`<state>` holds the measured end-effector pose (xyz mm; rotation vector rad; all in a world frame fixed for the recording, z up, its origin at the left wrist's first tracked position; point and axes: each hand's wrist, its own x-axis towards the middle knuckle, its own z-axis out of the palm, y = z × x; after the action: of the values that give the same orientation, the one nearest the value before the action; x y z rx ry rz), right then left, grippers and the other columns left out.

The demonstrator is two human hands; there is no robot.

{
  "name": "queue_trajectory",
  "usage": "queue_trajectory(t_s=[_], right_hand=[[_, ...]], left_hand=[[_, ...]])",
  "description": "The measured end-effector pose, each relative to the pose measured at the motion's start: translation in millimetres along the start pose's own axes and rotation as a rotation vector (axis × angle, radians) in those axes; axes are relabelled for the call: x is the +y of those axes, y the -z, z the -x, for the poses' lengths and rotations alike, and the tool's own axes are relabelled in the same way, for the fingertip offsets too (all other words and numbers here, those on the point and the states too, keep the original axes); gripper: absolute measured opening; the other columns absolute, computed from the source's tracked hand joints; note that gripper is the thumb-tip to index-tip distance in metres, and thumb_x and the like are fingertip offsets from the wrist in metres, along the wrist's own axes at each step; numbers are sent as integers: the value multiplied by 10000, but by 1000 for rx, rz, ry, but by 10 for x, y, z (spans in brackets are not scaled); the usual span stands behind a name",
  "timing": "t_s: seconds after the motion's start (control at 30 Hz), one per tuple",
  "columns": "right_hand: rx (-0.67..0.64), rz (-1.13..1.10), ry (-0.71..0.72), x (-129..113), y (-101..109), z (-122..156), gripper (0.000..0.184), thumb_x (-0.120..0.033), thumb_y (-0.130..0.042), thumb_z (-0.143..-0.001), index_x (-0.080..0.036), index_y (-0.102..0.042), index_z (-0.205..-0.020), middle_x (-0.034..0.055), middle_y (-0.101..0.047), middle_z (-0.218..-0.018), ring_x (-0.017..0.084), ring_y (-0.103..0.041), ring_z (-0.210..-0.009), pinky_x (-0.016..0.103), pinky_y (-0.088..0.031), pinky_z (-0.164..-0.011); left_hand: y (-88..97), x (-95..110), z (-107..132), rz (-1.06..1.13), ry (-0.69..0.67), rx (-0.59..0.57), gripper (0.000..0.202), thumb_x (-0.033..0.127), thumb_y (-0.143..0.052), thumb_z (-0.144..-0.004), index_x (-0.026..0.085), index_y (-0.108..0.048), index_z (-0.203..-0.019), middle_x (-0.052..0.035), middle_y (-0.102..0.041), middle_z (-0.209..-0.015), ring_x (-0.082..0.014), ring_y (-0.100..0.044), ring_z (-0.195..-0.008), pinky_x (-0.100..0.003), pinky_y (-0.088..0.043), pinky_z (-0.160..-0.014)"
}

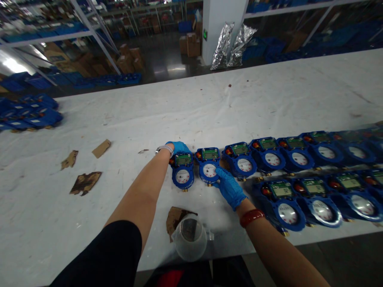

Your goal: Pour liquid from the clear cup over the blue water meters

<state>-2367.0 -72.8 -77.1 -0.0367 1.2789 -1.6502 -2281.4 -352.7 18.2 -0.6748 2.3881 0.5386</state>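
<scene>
Two blue water meters with round white dials and small digital displays stand side by side in front of me. My left hand (180, 147), in a blue glove, is at the far edge of the left water meter (182, 175); its fingers are hidden. My right hand (229, 188), gloved too, closes on the near right side of the second water meter (208, 170), its fingertips by the dial. Just right of that one is another meter (243, 164), at the end of the back row. A clear plastic jug (191, 249) stands near the table's front edge, beside torn cardboard (173, 219).
Two rows of similar meters extend to the right, the front row starting at a nearer meter (287, 213). More blue units (32, 115) sit at the far left. Cardboard scraps (85, 182) lie on the white table (134, 115). Shelving and a pillar (220, 20) stand beyond.
</scene>
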Motion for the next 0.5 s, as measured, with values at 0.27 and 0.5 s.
queue_trajectory(t_s=[0.27,0.5], right_hand=[[-9,22,5,15,21,-8,543,-533,-881,-669,-269,-735,-1120,45,-768,-1145,283,-708,-1085,455,-616,-887],[-10,40,14,6,25,8,552,-565,-871,-674,-273,-734,-1122,43,-763,-1166,283,-699,-1106,468,-623,-899]], left_hand=[[-31,-76,-37,-27,41,-74,593,661,-592,-932,231,-707,-1325,-117,-691,-1432,-296,-659,-1280,-483,-520,-1098],[-81,-103,-51,-20,80,-58,668,702,-503,-901,231,-736,-1314,-112,-688,-1457,-282,-656,-1318,-401,-497,-1114]])
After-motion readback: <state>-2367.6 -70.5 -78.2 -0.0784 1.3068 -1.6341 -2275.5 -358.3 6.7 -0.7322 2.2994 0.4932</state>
